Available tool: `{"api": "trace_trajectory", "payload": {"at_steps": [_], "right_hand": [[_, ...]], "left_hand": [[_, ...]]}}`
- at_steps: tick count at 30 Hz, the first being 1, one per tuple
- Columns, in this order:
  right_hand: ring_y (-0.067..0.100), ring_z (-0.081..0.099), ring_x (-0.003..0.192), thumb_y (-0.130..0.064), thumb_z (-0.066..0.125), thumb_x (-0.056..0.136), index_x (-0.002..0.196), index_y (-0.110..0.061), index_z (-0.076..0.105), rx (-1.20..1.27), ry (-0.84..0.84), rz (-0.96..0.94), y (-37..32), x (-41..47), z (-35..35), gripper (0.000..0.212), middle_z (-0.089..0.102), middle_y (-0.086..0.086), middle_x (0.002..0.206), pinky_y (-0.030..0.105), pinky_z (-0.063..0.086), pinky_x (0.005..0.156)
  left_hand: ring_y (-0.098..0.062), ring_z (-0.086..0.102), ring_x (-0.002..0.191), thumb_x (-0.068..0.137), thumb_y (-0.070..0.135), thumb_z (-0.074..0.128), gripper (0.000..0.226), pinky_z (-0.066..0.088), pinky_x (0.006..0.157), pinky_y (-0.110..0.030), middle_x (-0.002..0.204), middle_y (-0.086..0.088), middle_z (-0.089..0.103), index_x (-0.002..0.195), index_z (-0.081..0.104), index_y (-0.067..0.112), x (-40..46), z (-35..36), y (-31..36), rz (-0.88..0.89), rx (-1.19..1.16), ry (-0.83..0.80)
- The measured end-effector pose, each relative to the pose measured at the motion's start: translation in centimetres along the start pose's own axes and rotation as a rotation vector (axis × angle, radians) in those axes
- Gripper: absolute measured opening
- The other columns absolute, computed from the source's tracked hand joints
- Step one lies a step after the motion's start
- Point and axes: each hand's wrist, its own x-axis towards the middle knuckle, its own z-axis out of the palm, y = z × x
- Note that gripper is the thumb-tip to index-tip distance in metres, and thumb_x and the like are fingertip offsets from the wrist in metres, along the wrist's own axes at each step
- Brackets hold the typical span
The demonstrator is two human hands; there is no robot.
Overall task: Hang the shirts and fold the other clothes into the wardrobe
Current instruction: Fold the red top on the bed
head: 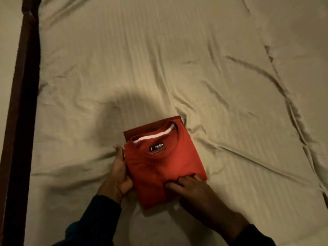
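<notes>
Folded red t-shirt [165, 166] lies on the bed [195, 59], low centre of view, neckline facing away from the person, black neck label [157, 147] showing. A darker red folded layer [142, 130] sticks out under its far edge. Left hand [119, 172] is against the shirt's left edge, fingers slid under it and thumb wrapped onto the side, holding it. Right hand [188, 188] rests on top near the right near corner, fingers bent and pressing into the cloth. Dark sleeves on both arms. Beige sheet is wrinkled; dark wooden bed frame [21, 103] runs along the left.
</notes>
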Motion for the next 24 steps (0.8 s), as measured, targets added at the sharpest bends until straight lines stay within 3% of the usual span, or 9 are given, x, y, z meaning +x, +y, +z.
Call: {"api": "trace_trajectory", "payload": {"at_steps": [4, 7, 9, 11, 14, 16, 18, 22, 24], "right_hand": [[0.02, 0.056, 0.096, -0.026, 0.053, 0.095, 0.116, -0.019, 0.063, 0.402, 0.297, 0.325, 0.9, -0.1, 0.0, 0.024, 0.058, 0.0, 0.104, 0.036, 0.046, 0.084], [0.021, 0.055, 0.106, -0.032, 0.051, 0.098, 0.123, -0.013, 0.061, 0.515, 0.509, 0.668, 1.6, 2.5, -1.2, 0.034, 0.06, 0.003, 0.113, 0.039, 0.047, 0.094], [0.019, 0.058, 0.107, -0.039, 0.048, 0.101, 0.125, -0.015, 0.062, 0.602, 0.445, 0.756, 2.3, 4.5, -1.7, 0.037, 0.064, 0.002, 0.115, 0.035, 0.046, 0.093], [0.015, 0.063, 0.099, -0.041, 0.053, 0.1, 0.119, -0.017, 0.066, 0.721, 0.342, 0.775, 3.3, 6.2, -2.3, 0.033, 0.069, 0.0, 0.11, 0.026, 0.047, 0.085], [0.004, 0.061, 0.08, -0.032, 0.063, 0.095, 0.1, -0.02, 0.068, 0.745, 0.341, 0.758, 4.5, 7.5, -3.3, 0.014, 0.07, -0.007, 0.092, 0.008, 0.041, 0.066], [0.008, 0.06, 0.076, -0.027, 0.061, 0.095, 0.091, -0.019, 0.065, 0.678, 0.421, 0.792, 4.8, 7.9, -3.2, 0.01, 0.067, -0.006, 0.083, 0.014, 0.042, 0.064], [0.02, 0.062, 0.083, -0.026, 0.056, 0.097, 0.092, -0.016, 0.063, 0.588, 0.464, 0.894, 4.9, 8.5, -2.0, 0.014, 0.067, 0.002, 0.088, 0.03, 0.047, 0.073], [0.032, 0.058, 0.102, -0.042, 0.043, 0.102, 0.114, -0.01, 0.055, 0.538, 0.396, 1.017, 3.4, 9.5, 0.5, 0.037, 0.061, 0.013, 0.111, 0.039, 0.047, 0.083], [0.03, 0.059, 0.1, -0.045, 0.043, 0.102, 0.115, -0.011, 0.054, 0.511, 0.407, 0.99, 3.4, 9.6, 0.8, 0.038, 0.063, 0.011, 0.109, 0.04, 0.049, 0.081]], "left_hand": [[-0.025, 0.069, 0.102, 0.07, 0.087, 0.048, 0.094, 0.056, 0.082, -0.036, 0.118, -0.011, 0.068, 0.13, 0.051, 0.015, 0.0, 1.0, -0.4, 0.227, 0.362, 0.278], [-0.015, 0.064, 0.099, 0.075, 0.077, 0.06, 0.067, 0.054, 0.081, -0.033, 0.113, 0.002, 0.062, 0.115, 0.047, 0.026, -0.5, 0.8, -1.9, 0.486, 0.701, 0.544], [-0.017, 0.068, 0.098, 0.07, 0.076, 0.068, 0.064, 0.056, 0.09, -0.043, 0.108, 0.0, 0.069, 0.107, 0.058, 0.025, -0.8, 0.6, -2.2, 0.442, 0.608, 0.534], [-0.02, 0.07, 0.097, 0.075, 0.059, 0.075, 0.054, 0.057, 0.091, -0.045, 0.106, -0.004, 0.072, 0.11, 0.063, 0.019, -0.5, 0.1, -1.8, 0.391, 0.465, 0.513], [-0.016, 0.072, 0.091, 0.09, 0.029, 0.072, 0.022, 0.059, 0.079, -0.033, 0.102, -0.003, 0.075, 0.109, 0.069, 0.018, -0.1, -0.1, -0.7, 0.439, 0.396, 0.438], [-0.015, 0.071, 0.089, 0.092, 0.027, 0.07, 0.008, 0.058, 0.077, -0.032, 0.097, 0.001, 0.075, 0.1, 0.069, 0.025, 0.5, -0.1, -0.2, 0.546, 0.497, 0.449], [-0.018, 0.068, 0.092, 0.094, 0.031, 0.068, 0.005, 0.057, 0.085, -0.039, 0.1, 0.001, 0.072, 0.098, 0.065, 0.029, 1.9, -0.1, -0.7, 0.59, 0.665, 0.543], [-0.028, 0.059, 0.103, 0.094, 0.038, 0.064, 0.026, 0.052, 0.091, -0.042, 0.116, -0.01, 0.057, 0.112, 0.059, 0.02, 3.5, 0.3, -2.3, 0.715, 1.04, 0.706], [-0.025, 0.061, 0.1, 0.089, 0.043, 0.07, 0.04, 0.052, 0.086, -0.039, 0.113, -0.008, 0.059, 0.116, 0.052, 0.019, 3.3, 0.4, -1.7, 0.697, 0.993, 0.698]]}}
